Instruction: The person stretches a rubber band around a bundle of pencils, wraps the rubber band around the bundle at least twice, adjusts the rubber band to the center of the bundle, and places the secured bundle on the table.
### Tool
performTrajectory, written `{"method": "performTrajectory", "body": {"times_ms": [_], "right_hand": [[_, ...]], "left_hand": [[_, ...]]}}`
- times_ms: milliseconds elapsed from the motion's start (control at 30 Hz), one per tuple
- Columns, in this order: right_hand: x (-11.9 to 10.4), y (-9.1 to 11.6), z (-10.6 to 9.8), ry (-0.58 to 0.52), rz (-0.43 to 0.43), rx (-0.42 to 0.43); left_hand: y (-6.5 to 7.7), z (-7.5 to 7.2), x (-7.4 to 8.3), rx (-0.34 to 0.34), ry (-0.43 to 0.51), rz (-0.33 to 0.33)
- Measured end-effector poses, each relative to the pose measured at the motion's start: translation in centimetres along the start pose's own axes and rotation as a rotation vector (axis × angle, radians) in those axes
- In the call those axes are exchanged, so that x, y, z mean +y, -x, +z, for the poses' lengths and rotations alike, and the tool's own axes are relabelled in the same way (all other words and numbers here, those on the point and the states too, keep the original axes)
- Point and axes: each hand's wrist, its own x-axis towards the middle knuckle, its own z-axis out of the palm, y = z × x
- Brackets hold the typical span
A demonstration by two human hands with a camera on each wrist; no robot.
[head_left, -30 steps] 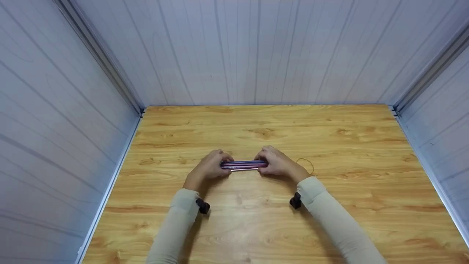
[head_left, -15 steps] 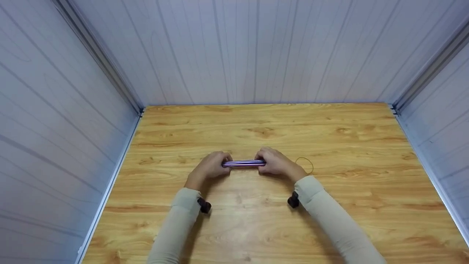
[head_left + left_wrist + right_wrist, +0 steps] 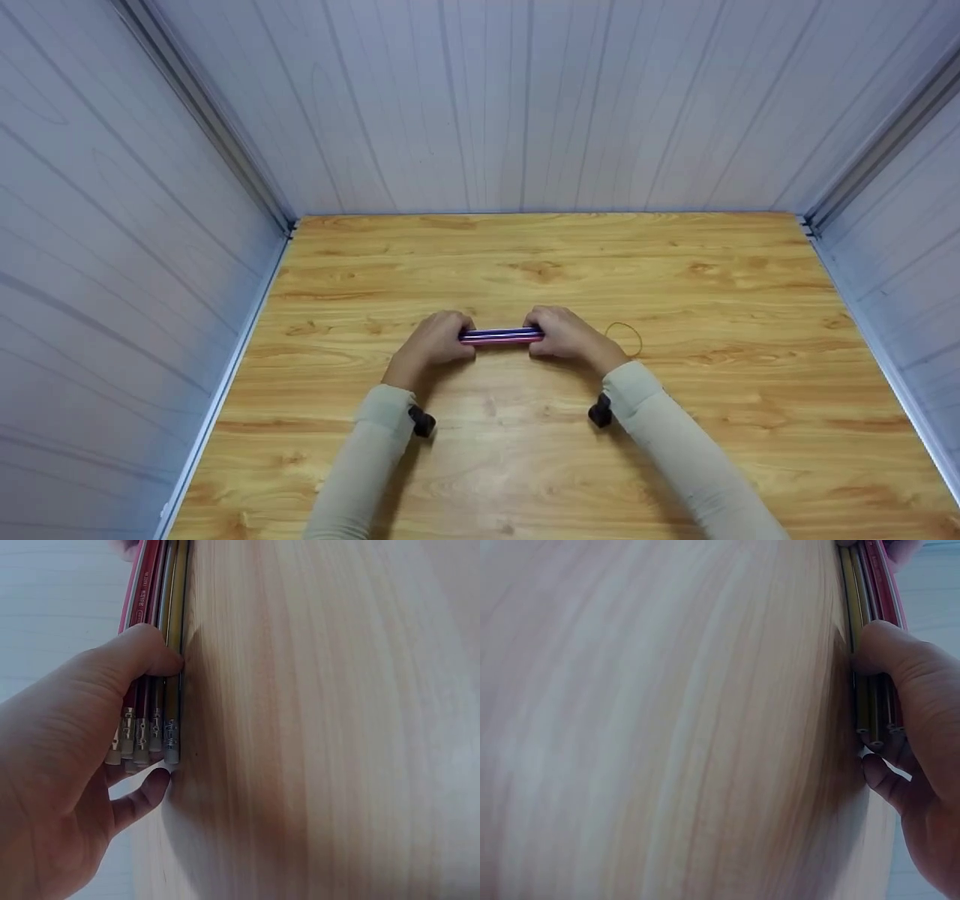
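A bundle of several pencils (image 3: 501,337) lies sideways between my two hands, close over the wooden table. My left hand (image 3: 439,339) grips the eraser end, its thumb across the pencils. In the left wrist view, metal ferrules and white erasers (image 3: 172,756) stick out past that hand. The right hand (image 3: 562,334) holds the opposite end, where flat unsharpened tips (image 3: 876,742) show below the thumb in the right wrist view. The pencils are red, pink, gold and dark. A thin yellow rubber band (image 3: 625,337) lies on the table beside the right wrist.
The wood-grain table (image 3: 540,270) is bounded by a white panelled wall (image 3: 487,112) at the back and further panels at left and right. Black wrist cameras (image 3: 422,421) hang under both sleeves.
The pencil bundle has turned in my hands, so different colours face up, and a pencil that sat apart at the near side is now in line. Both hands have stayed nearly in place.
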Motion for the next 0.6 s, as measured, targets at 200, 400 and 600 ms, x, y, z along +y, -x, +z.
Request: {"method": "performTrajectory", "body": {"times_ms": [200, 400, 600], "right_hand": [[1.2, -0.5, 0.7, 0.003, 0.004, 0.005], [0.8, -0.3, -0.2, -0.047, -0.012, -0.011], [-4.1, 0.9, -5.0, -0.042, -0.003, -0.035]], "left_hand": [[0.0, 0.0, 0.0, -0.001, 0.005, 0.003], [0.1, -0.4, 0.2, -0.004, -0.026, 0.046], [0.4, -2.1, 1.0, 0.022, -0.012, 0.051]]}}
